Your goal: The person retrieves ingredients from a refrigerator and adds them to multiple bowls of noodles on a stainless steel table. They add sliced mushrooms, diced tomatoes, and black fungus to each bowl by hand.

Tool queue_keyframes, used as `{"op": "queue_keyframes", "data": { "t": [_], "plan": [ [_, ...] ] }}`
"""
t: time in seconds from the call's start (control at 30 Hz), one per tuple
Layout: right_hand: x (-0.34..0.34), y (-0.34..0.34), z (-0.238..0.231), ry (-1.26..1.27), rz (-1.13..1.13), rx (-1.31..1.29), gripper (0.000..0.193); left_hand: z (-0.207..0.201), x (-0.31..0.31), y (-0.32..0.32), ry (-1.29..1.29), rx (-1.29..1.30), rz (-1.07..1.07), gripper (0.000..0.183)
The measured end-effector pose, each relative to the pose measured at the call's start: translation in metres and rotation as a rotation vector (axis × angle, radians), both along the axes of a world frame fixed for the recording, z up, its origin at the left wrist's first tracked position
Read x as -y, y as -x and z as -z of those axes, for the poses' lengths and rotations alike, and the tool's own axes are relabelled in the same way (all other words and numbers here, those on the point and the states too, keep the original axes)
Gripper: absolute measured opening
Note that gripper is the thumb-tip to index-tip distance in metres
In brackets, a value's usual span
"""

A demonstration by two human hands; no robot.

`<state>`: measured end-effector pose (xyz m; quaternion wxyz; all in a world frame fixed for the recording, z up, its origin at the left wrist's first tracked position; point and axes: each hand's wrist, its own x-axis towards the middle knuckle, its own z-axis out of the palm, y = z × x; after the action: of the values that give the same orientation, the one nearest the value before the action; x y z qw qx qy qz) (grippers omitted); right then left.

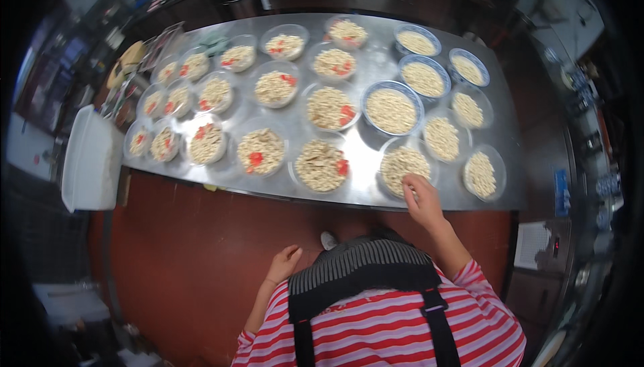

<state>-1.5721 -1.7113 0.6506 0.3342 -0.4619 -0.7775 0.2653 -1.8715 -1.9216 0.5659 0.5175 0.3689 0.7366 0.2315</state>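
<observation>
Steel makes up the table (381, 45), its surroundings smeared and dark toward the rim, with a white tub (87, 159) beside its left end. Near the table's front edge, right of centre, sits a clear bowl of blurred pale bits (402, 159), its near rim partly hidden by the person's right hand (422, 205), whose bent fingers may or may not grip anything; the left hand (285, 264), loosely curled above the floor (201, 253), likewise cannot be read, and neighbouring bowls show indistinct red pieces (343, 167).
</observation>
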Motion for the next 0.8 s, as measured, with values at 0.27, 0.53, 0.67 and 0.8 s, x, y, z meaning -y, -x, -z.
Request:
{"op": "queue_keyframes", "data": {
  "t": [0.27,0.53,0.67,0.8],
  "plan": [
    [0.018,0.012,-0.019,0.045,0.082,0.025,0.009,0.014,-0.005,0.016,-0.108,0.141,-0.153,0.047],
    [-0.049,0.015,0.004,-0.038,-0.075,-0.148,0.011,-0.027,-0.018,-0.015,0.170,0.006,-0.072,0.051],
    [-0.053,0.003,0.006,-0.017,-0.091,-0.164,0.011,-0.029,-0.032,-0.023,0.233,0.097,-0.216,0.059],
    [-0.032,-0.007,0.003,0.035,0.061,-0.184,0.011,-0.010,-0.042,-0.012,0.008,-0.096,0.018,0.051]
  ]
}}
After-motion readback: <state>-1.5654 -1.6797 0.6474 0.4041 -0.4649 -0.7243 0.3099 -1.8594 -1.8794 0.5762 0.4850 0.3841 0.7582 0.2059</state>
